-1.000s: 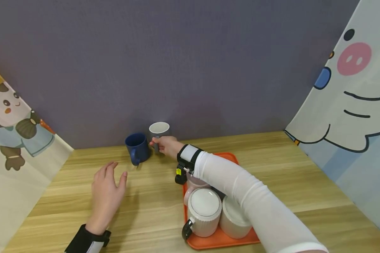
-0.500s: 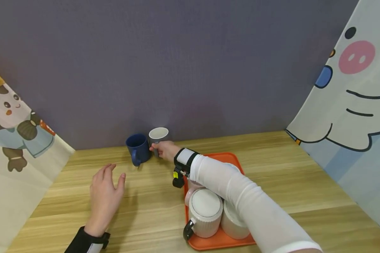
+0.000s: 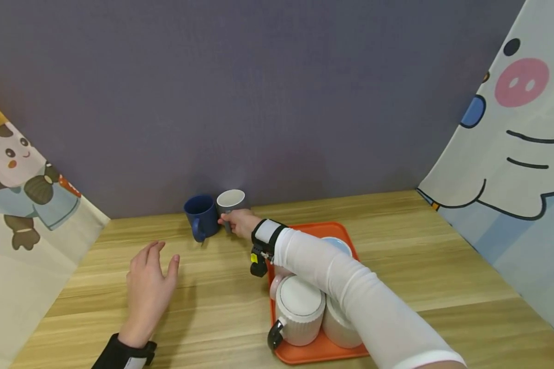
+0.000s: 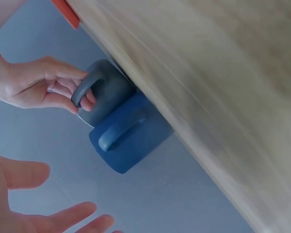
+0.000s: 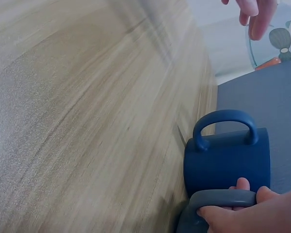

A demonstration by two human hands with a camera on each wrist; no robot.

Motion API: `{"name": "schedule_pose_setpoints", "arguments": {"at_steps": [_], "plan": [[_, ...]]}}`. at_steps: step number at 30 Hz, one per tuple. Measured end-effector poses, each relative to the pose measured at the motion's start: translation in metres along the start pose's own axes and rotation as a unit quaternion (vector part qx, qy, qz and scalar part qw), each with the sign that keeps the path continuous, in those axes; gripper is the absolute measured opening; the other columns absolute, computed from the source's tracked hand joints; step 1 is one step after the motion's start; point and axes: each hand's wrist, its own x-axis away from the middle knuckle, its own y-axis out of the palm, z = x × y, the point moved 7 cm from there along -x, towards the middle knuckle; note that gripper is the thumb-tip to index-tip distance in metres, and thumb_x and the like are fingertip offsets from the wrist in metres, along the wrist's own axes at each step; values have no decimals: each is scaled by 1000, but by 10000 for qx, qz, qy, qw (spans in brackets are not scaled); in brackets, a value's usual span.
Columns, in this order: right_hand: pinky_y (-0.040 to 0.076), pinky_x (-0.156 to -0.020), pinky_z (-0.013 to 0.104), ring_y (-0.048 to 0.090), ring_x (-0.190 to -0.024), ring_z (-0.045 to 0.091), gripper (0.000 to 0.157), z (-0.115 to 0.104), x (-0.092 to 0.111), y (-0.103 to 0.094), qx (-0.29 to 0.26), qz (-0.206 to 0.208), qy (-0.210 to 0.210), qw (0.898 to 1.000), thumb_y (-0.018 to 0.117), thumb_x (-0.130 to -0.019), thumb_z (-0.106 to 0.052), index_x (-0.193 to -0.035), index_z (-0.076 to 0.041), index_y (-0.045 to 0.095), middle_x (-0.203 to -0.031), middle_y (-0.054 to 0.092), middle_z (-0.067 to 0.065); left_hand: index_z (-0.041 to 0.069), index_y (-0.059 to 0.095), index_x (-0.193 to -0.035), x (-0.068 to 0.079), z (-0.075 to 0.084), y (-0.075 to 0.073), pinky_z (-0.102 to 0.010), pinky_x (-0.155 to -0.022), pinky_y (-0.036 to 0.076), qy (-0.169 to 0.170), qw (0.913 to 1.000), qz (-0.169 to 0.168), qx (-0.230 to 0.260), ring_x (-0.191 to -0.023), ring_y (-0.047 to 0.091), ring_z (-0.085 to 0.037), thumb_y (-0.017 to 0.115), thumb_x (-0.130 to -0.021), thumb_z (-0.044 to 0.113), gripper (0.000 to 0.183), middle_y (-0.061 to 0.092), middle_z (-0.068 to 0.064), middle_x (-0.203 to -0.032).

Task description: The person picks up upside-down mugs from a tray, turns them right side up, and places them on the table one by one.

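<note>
My right hand (image 3: 241, 222) grips the handle of a grey mug (image 4: 106, 92) with a white inside, near the back wall. Close beside it on the left is a dark blue mug (image 3: 201, 217), upright, its handle facing me. In the right wrist view the curled fingers pass through the grey handle (image 5: 223, 198), next to the blue mug (image 5: 228, 162). My left hand (image 3: 150, 287) hovers over the table at the left, fingers spread and holding nothing; the left wrist view shows its thumb and fingers apart.
An orange tray (image 3: 320, 353) stands under my right forearm. It bears several mugs, among them a white ribbed mug (image 3: 300, 312) upside down with a black handle, and a second white mug (image 3: 339, 325). A grey wall (image 3: 277, 102) closes the wooden table (image 3: 221, 318) at the back.
The grey mug has come down with my right hand, to stand beside the blue mug. My left hand has drifted slightly left and down.
</note>
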Motion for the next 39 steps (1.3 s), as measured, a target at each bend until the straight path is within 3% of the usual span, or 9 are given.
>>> {"name": "schedule_pose_setpoints", "arguments": {"at_steps": [5,10,14,19,24,28,30,33,39], "plan": [[52,-57,31,71,-70,21,15,-2,8,-2,116,107,-37,9999,76,-76,-5,-89,-8,68,-77,73,8,-8,54,-121,1,0,-1,-63,-83,34,-25,10000,-26,-57,-118,42,-49,65,-88,15,42,50,-28,-129],[53,-59,33,71,-71,21,20,13,-40,-3,190,180,-120,9996,78,-75,-6,-91,-9,68,-80,73,6,-8,55,-120,1,2,-2,-63,-81,35,23,9999,-7,-99,-117,42,-49,64,-87,15,41,50,-28,-128],[52,-56,32,70,-69,21,21,15,-41,-4,266,262,-262,9990,79,-73,-6,-89,-9,67,-77,73,5,-9,54,-120,2,3,-1,-62,-81,35,38,9999,-71,-152,-117,42,-50,64,-88,15,42,51,-29,-128],[48,-49,28,69,-61,18,23,-6,33,-5,533,575,-485,9957,74,-76,2,-94,-5,61,-70,71,7,-9,54,-121,3,3,0,-62,-81,35,7,9998,-122,-156,-117,42,-50,65,-87,16,43,50,-29,-128],[51,-55,28,69,-66,19,22,-34,122,-6,906,802,-707,9901,70,-79,4,-97,-1,60,-74,72,8,-9,54,-121,4,1,1,-62,-82,34,1,9998,-164,-127,-117,41,-50,64,-88,16,43,50,-30,-128],[48,-53,26,66,-63,17,11,-47,157,-7,1296,855,-853,9842,68,-80,3,-89,-1,63,-70,71,7,-8,54,-121,4,1,0,-62,-83,34,-35,9998,-174,-124,-118,41,-50,64,-88,16,43,49,-29,-129],[47,-50,27,66,-62,18,9,-47,150,-7,1448,896,-894,9813,65,-81,3,-88,0,62,-68,70,7,-8,54,-121,4,1,1,-62,-83,34,-57,9997,-186,-130,-118,41,-50,64,-88,17,43,49,-29,-129],[49,-52,32,66,-64,20,14,-37,119,-6,1538,767,-738,9823,66,-81,2,-94,-2,62,-72,70,8,-8,54,-121,4,0,1,-62,-83,34,-78,9997,-201,-144,-118,41,-50,64,-88,17,43,50,-29,-129],[51,-47,40,66,-59,22,21,-4,14,-5,1505,516,-387,9865,68,-77,-1,-95,-5,58,-69,69,10,-8,54,-121,3,2,2,-62,-82,35,-49,9995,-240,-187,-118,41,-49,64,-88,17,43,49,-30,-128]]}}
